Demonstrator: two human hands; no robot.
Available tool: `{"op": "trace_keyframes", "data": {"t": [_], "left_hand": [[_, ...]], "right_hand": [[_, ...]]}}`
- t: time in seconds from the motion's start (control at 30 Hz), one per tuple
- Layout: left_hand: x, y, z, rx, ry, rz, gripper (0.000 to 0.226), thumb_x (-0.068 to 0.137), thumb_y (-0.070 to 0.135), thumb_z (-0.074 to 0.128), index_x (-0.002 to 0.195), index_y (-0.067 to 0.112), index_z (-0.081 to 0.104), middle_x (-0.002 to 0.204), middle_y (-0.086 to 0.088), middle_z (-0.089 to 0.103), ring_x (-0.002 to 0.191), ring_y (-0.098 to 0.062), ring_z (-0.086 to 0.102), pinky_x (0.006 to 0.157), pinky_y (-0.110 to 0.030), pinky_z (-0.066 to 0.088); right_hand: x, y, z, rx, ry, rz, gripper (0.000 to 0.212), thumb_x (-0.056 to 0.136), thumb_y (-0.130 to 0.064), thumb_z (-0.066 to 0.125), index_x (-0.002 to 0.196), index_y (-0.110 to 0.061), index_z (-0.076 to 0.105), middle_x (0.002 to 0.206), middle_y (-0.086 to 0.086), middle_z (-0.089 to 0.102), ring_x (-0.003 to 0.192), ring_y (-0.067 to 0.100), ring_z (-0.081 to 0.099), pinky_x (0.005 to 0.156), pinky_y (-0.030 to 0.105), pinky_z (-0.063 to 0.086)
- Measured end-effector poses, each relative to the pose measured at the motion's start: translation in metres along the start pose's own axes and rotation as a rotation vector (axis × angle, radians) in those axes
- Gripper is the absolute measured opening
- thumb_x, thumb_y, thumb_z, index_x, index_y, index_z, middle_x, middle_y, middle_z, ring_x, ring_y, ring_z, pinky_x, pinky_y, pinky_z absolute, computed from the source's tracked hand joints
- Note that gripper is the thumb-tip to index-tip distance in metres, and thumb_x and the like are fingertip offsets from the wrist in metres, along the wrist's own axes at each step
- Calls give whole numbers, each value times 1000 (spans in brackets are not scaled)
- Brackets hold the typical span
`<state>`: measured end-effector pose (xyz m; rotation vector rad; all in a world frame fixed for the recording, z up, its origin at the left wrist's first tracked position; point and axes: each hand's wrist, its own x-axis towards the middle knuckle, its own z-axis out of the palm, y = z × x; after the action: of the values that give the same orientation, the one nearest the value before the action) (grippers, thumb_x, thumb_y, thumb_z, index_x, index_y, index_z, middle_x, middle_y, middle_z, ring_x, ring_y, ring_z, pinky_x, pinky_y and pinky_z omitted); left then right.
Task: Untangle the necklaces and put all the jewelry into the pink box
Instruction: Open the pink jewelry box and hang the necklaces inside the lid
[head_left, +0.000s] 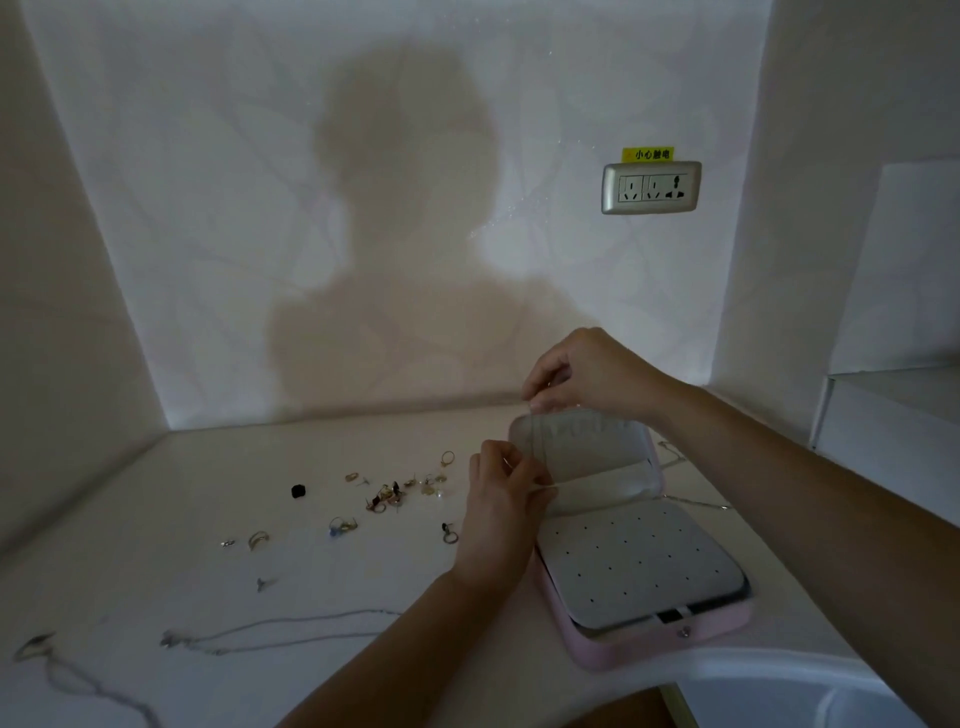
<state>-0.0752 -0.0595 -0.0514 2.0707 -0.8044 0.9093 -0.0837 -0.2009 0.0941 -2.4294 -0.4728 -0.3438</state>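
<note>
Hands were both at the raised lid (587, 457) of the pink box (670, 642), which sat open on the tabletop (156, 519). Right hand (582, 374) pinched the lid's top edge and left hand (501, 499) its left edge, fingers curled. Rings (395, 493) and necklaces (270, 631) lay loose to the left.

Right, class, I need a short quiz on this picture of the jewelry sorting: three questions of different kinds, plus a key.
1. True or false: the pink box lies shut on the table.
2. Where do the loose rings and earrings lie? A) inside the box B) on the table, left of the box C) in the person's palm
3. Fill the gap: the right hand grips the top edge of the box's ____.

Key: 1 false, it stands open; 2 B; 3 lid.
</note>
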Motion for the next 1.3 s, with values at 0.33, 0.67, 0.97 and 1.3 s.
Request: {"op": "trace_keyframes", "data": {"t": [0.33,0.67,0.97,1.3], "left_hand": [[0,-1,1,25,9,27,18,73,7,76,84,8,62,95,-10,48,86,-26,50,72,-25,40],[0,-2,1,43,11,70,23,74,8,77,86,13,58,94,-9,48,85,-24,48,71,-23,38],[1,-3,2,64,6,71,19,73,9,77,86,9,63,93,-11,49,85,-26,49,71,-24,38],[1,-4,4,56,1,54,20,72,8,78,84,9,63,92,-11,49,84,-25,49,69,-23,38]], "right_hand": [[-9,22,27,-185,125,-127,8,77,-14,78,85,-13,77,82,-5,66,73,4,61,71,21,51],[-12,36,43,-278,272,-202,7,78,-15,77,82,-12,73,77,-15,55,66,-3,51,64,9,39],[-15,47,47,-323,335,-202,5,81,-16,74,84,-12,73,82,-7,62,70,2,53,66,19,45],[-13,39,41,-54,357,-36,15,86,-28,67,82,-39,58,82,-18,67,80,2,64,77,45,56]]}}
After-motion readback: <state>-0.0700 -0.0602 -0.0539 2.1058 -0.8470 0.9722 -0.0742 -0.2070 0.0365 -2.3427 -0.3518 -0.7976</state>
